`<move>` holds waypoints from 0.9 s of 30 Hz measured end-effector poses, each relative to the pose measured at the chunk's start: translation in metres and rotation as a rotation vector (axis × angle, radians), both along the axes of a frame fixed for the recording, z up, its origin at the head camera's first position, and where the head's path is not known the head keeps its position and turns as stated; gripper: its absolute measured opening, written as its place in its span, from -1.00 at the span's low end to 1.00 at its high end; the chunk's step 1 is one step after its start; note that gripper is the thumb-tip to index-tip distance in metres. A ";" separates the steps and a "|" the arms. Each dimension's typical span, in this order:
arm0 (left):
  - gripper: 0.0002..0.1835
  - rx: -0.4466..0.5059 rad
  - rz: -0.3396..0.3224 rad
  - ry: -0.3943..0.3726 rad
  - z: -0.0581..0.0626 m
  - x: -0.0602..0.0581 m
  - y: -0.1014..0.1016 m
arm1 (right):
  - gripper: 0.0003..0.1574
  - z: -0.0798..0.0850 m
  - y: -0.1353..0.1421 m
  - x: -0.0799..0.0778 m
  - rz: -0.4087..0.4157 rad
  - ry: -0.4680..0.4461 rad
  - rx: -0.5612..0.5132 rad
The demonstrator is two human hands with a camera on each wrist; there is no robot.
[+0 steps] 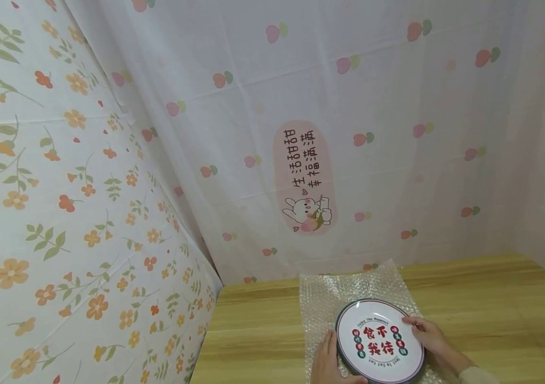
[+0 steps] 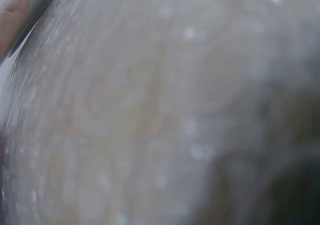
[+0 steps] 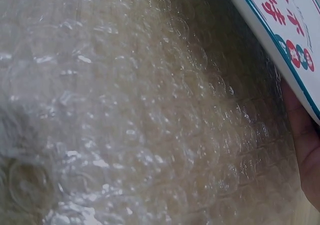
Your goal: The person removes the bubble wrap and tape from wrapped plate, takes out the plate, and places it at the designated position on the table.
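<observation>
A round white plate (image 1: 380, 341) with a dark green rim and red and green Chinese lettering faces up over a sheet of bubble wrap (image 1: 320, 298). At the plate's left and near edge, my left hand (image 1: 327, 362) grips the rim; part of it is cut off by the frame. My right hand (image 1: 431, 341) pinches the right rim with the thumb on top. The right wrist view shows its fingers (image 3: 300, 130) beneath the tilted plate (image 3: 285, 50), above the wrap (image 3: 150, 115). Blurred bubble wrap (image 2: 125, 110) fills most of the left wrist view, with a fingertip (image 2: 12, 15) in the corner.
The wood-grain table (image 1: 253, 325) extends to both sides of the wrap. Behind it hangs a pale curtain (image 1: 387, 186) with a fruit print and a rabbit picture. A flower-print cloth (image 1: 85, 213) closes off the left side.
</observation>
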State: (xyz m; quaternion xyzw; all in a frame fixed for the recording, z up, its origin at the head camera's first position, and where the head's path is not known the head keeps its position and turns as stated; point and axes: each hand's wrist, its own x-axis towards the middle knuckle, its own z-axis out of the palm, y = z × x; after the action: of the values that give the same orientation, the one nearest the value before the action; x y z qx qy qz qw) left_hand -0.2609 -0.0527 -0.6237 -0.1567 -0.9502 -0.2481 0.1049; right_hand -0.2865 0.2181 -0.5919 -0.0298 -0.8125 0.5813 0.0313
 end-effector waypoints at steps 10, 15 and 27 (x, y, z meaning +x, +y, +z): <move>0.16 -0.014 0.008 0.004 0.001 0.000 0.000 | -0.63 -0.001 0.005 -0.002 -0.007 0.002 -0.008; 0.15 0.001 0.005 -0.012 0.001 0.000 0.001 | -0.63 0.000 0.007 -0.001 -0.001 0.004 -0.014; 0.11 -0.023 0.003 0.033 -0.002 -0.001 0.000 | -0.63 0.007 0.014 0.002 -0.024 -0.009 0.027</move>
State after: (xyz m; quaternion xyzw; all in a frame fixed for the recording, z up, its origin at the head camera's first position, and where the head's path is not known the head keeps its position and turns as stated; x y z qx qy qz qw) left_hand -0.2620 -0.0522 -0.6258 -0.1604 -0.9514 -0.2345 0.1190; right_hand -0.2845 0.2317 -0.5845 -0.0419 -0.8199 0.5699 0.0351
